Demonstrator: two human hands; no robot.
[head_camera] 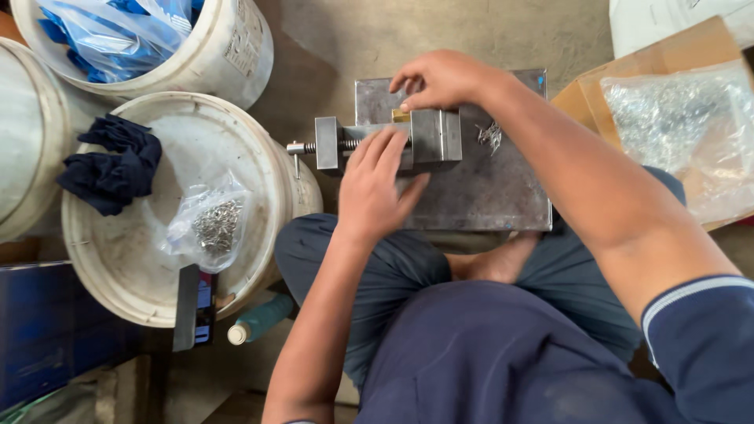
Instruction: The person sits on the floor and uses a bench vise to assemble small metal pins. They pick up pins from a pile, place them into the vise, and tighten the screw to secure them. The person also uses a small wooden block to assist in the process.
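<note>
From the head view, my left hand (375, 188) lies flat, fingers spread over the steel vise (393, 141) at the far-left corner of the grey metal plate (487, 188). My right hand (440, 78) pinches a small brass piece (401, 115) seated at the vise's top edge. I judge the vise heavy, rigid and slick; the brass bit is light and best held by its sides. I count one vise, one brass piece, three white buckets (259, 188) and one bag of small metal parts (208, 224).

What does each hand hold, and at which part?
The right hand pinches a small brass piece at its top in the vise. The left hand rests on the vise screw.
</note>
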